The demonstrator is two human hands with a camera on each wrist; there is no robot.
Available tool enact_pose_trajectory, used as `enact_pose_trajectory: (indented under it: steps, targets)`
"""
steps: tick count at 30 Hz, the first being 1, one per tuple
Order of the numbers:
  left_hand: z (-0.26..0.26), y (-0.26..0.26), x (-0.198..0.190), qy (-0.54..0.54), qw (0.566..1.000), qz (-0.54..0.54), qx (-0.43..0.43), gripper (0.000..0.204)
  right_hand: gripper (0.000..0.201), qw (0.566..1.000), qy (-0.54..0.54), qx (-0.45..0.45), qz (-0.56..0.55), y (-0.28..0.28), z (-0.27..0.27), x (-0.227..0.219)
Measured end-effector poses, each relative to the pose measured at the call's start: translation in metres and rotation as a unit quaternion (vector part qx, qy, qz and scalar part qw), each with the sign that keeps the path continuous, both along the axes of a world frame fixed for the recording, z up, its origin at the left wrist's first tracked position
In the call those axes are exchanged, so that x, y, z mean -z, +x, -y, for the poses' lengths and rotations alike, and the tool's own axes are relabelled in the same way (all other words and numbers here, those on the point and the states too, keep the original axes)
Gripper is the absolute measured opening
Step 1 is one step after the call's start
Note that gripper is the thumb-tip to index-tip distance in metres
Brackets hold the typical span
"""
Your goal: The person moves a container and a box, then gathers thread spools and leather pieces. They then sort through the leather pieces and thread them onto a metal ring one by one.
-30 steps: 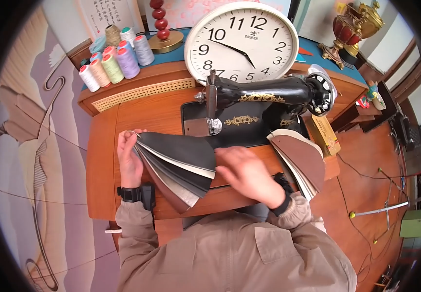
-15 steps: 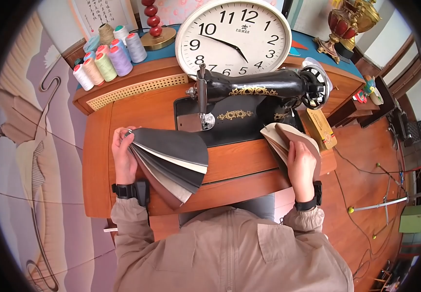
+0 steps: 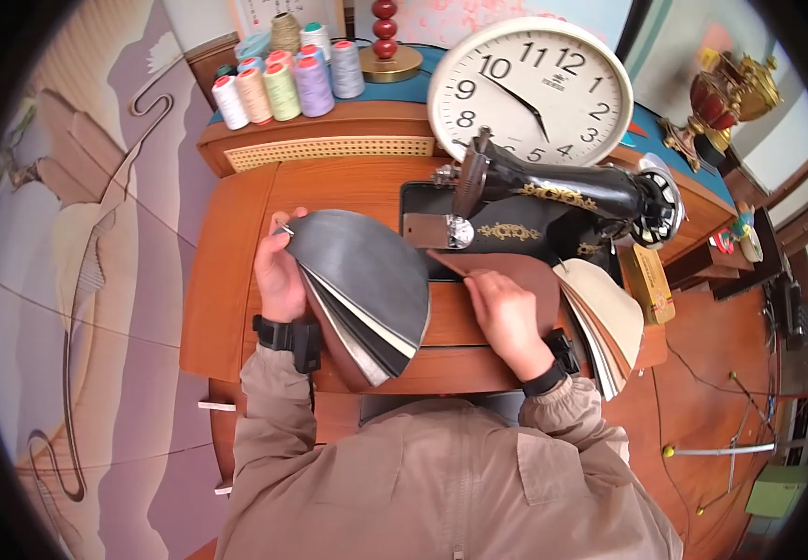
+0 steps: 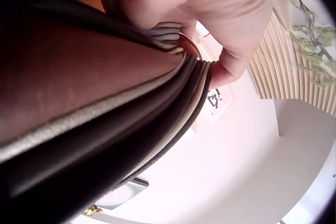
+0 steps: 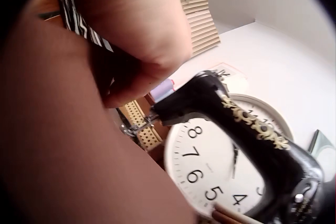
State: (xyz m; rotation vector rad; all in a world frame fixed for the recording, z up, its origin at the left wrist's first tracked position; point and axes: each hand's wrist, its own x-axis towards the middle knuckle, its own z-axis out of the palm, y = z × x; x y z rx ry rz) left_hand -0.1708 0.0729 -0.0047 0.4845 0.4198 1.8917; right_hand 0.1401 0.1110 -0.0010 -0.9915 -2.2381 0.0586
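Note:
The left hand [image 3: 281, 277] pinches the narrow ringed end of a fan of leather-like swatches [image 3: 366, 271], dark grey on top, with cream, black and brown layers below. In the left wrist view, fingers [image 4: 229, 66] grip the stacked swatches [image 4: 121, 98] beside a metal ring. The right hand [image 3: 508, 322] pinches a single brown swatch [image 3: 527, 278] near its pointed end, in front of the sewing machine. That brown piece [image 5: 79, 145] fills the lower left of the right wrist view, under the right hand [image 5: 136, 24]. A second fan [image 3: 617, 303], cream on top, lies just right of it.
A black sewing machine [image 3: 553, 187] stands behind the hands on the wooden table [image 3: 226, 280]. Behind it are a wall clock [image 3: 534, 93], several thread spools [image 3: 282, 93] and a gold-and-red ornament [image 3: 716, 103]. A yellow box [image 3: 648, 285] sits at the right.
The right hand has moved left from the second fan with a brown swatch between its fingers. That fan shows cream on top now. The left hand's fan has turned its grey face more toward view.

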Motion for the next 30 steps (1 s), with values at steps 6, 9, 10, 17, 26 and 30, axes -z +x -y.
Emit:
enact_pose_trajectory:
  steps: [6, 9, 10, 17, 26, 30]
  targets:
    - [-0.003, -0.003, 0.001, -0.008, 0.997, -0.079, -0.003, 0.019, 0.010, 0.988, -0.112, -0.099, -0.037, -0.034, -0.008, -0.006]
    - [-0.003, 0.003, -0.003, 0.005, 0.993, -0.120, -0.013, 0.017, 0.025, 0.980, -0.121, -0.148, -0.052, -0.055, -0.006, -0.048]
    - [-0.004, 0.005, -0.003, 0.000, 0.989, -0.146, -0.019, 0.017, 0.034, 0.970, -0.084, -0.211, -0.086, -0.064, -0.004, -0.052]
    - [-0.005, 0.015, -0.011, 0.003, 0.986, -0.166, -0.008, 0.018, 0.042, 0.913, -0.232, -0.297, -0.154, -0.099, -0.026, -0.022]
    - [-0.006, 0.021, -0.011, -0.020, 0.980, -0.196, -0.038, 0.017, 0.037, 0.923, -0.213, -0.272, -0.172, -0.099, -0.016, -0.019]
    - [-0.008, 0.014, -0.001, -0.035, 0.983, -0.173, -0.045, 0.017, 0.036, 0.934, -0.169, -0.275, -0.149, -0.098, -0.014, -0.010]
